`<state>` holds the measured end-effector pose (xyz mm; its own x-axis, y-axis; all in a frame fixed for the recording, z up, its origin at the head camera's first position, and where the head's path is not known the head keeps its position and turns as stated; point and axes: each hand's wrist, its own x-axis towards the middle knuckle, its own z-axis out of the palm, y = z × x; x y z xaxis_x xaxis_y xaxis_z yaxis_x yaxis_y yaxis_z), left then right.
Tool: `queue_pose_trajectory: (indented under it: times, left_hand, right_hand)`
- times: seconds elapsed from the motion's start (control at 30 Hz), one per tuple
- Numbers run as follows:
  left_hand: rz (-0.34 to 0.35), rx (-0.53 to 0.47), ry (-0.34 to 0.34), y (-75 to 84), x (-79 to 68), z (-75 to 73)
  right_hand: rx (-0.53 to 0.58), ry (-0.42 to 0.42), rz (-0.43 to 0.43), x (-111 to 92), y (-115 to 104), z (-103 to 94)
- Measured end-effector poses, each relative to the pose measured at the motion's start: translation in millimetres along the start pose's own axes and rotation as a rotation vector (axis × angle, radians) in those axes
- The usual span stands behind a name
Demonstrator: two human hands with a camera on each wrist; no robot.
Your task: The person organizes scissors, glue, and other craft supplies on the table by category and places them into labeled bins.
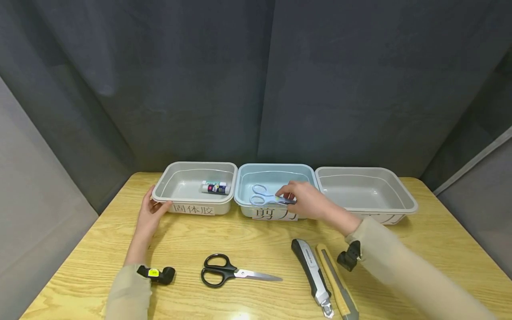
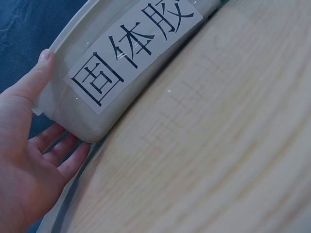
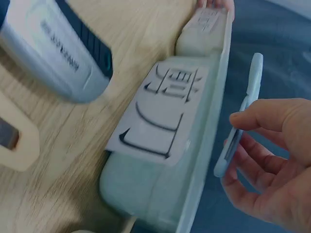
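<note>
My right hand (image 1: 310,201) pinches a pair of light-blue scissors (image 1: 260,199) by the blade end, handle loops pointing left. They hang over the front of the light-blue bin (image 1: 276,166), whose paper label faces me. Seen edge-on in the right wrist view, the scissors (image 3: 254,73) sit between thumb and fingers beside the bin's rim. My left hand (image 1: 150,217) grips the front left corner of the left grey bin (image 1: 182,163). In the left wrist view the thumb lies along the bin's rim and the other fingers wrap below its corner. Inside that bin lie two glue sticks (image 1: 216,189).
A right grey bin (image 1: 352,195) completes the row before a dark curtain (image 1: 264,89). On the wooden table in front lie black-handled scissors (image 1: 229,269), a silver and black utility knife (image 1: 313,272) and a yellow utility knife (image 1: 335,282), beneath my right forearm's side.
</note>
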<state>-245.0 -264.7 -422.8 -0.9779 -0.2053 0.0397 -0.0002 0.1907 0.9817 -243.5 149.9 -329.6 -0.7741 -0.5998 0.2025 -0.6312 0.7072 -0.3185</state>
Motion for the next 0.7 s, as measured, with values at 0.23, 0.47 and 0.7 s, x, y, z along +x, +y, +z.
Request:
queue_pose_trajectory:
  times: [0.23, 0.47, 0.7]
  left_hand:
    - [0.025, 0.015, 0.009, -9.9, 6.8, -1.9]
    - [0.040, 0.027, 0.016, -19.2, 12.5, -2.6]
    - [0.015, -0.008, 0.002, -3.3, 2.8, -0.3]
  right_hand:
    - [0.007, 0.052, 0.056, 20, 19, 0.6]
    - [0.021, 0.029, 0.115, 31, 34, 8.0]
    - [0.025, 0.010, 0.169, 44, 47, 17.1]
